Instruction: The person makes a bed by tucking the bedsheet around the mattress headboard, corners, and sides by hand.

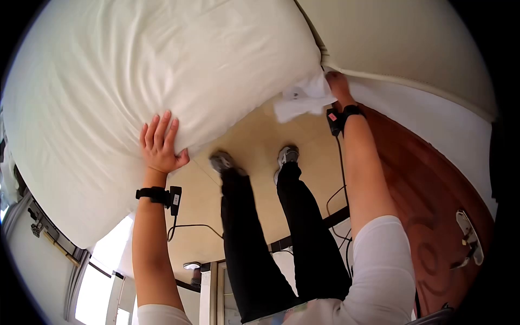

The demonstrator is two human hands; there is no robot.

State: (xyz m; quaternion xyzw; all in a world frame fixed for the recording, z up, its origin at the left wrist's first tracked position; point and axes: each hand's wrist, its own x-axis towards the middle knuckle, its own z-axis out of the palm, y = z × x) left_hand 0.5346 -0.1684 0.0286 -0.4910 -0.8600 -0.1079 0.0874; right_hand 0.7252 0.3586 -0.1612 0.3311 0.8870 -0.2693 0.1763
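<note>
A white sheet (216, 49) covers the mattress, with wrinkles fanning out across its top. My left hand (160, 146) lies flat on the sheet near the mattress edge, fingers spread. At the mattress corner beside the headboard, my right hand (338, 86) is closed on the sheet's edge; its fingertips are partly hidden. A loose white flap of cloth (300, 103) with a small dark mark hangs next to that hand, over the floor. Black straps with small boxes and cables are on both wrists.
A cream padded headboard (406, 43) rises at the upper right. A reddish-brown door (428, 200) with a metal handle (470, 238) stands to the right. My feet are on the tan tiled floor (249, 135). A bright window (97, 287) is at lower left.
</note>
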